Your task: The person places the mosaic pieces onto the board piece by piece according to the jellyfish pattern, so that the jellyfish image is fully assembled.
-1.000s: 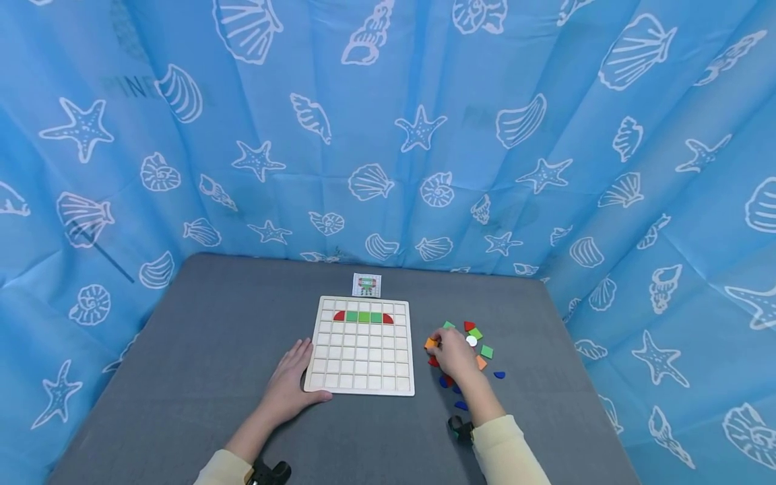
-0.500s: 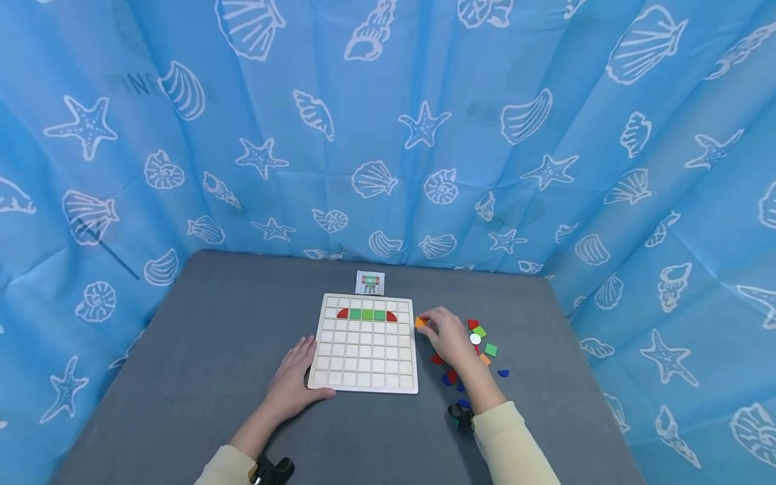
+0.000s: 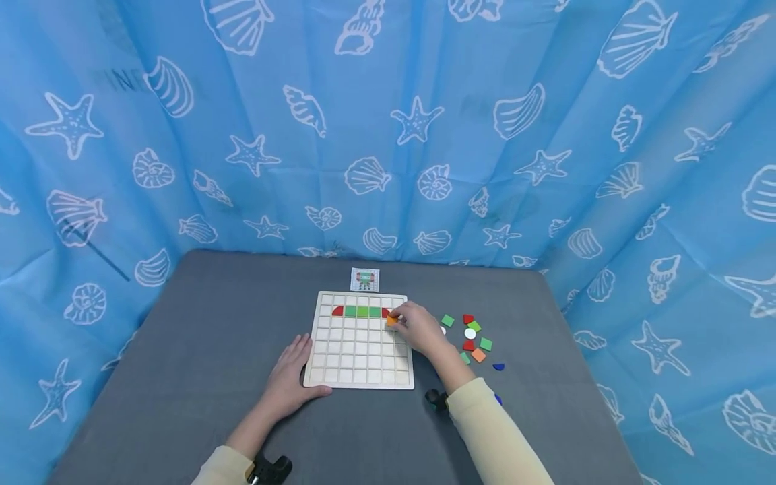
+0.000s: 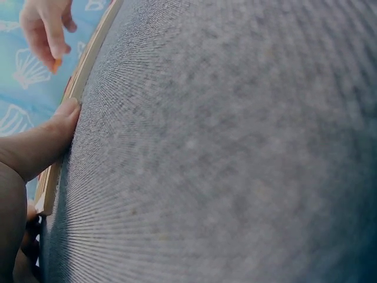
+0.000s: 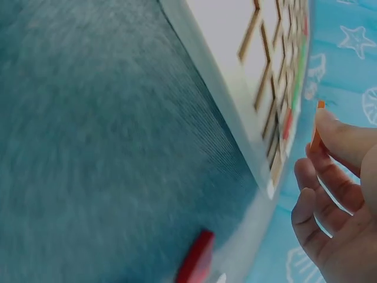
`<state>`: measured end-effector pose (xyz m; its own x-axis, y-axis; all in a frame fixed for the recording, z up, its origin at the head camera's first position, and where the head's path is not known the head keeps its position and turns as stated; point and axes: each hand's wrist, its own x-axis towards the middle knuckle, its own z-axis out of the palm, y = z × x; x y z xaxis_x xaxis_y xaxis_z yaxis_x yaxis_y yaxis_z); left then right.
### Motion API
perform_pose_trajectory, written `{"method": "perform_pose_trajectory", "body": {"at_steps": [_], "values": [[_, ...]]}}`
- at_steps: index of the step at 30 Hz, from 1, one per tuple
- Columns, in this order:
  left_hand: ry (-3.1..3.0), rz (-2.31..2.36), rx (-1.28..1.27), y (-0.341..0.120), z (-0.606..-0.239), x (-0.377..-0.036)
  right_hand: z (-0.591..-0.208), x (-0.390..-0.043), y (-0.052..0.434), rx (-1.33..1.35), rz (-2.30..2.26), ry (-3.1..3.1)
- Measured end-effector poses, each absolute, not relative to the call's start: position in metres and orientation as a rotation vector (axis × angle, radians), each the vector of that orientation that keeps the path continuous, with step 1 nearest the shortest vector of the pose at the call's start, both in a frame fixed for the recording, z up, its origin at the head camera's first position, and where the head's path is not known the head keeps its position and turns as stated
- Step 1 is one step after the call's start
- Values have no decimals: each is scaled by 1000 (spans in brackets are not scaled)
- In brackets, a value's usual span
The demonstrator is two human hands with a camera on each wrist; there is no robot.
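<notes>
bright even light, wrist views blurred, warped.

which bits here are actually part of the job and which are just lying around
In use:
- wooden grid board
- orange square tile, pinched by right hand
- left hand against the board edge
- placed red and green tile row

Lying about:
- loose coloured tiles
- small picture card

- The left hand (image 3: pixel 289 382) lay flat, palm down, fingers straight and close together, thumb stretched toward the right.
- The left forearm ran back toward the body in a cream sleeve.
- The right hand (image 3: pixel 417 328) reached forward and to the left, its fingers curled, thumb and forefinger pinched together at the tips.
- The right arm was stretched out, sleeved to the wrist.
</notes>
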<state>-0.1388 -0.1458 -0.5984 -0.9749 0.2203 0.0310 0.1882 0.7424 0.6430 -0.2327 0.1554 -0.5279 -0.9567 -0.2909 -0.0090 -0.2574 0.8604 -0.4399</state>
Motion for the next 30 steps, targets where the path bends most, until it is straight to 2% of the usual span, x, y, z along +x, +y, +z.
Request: {"method": "perform_pose_trajectory", "body": {"at_steps": [7, 19, 30], "values": [[2900, 1016, 337, -146, -599, -138, -541, -239, 146, -417, -636, 2916], [2908, 1028, 329, -146, -600, -139, -540, -246, 147, -367, -696, 2872], [2918, 1059, 343, -146, -601, -138, -522, -224, 174, -303, -828, 2958]]}}
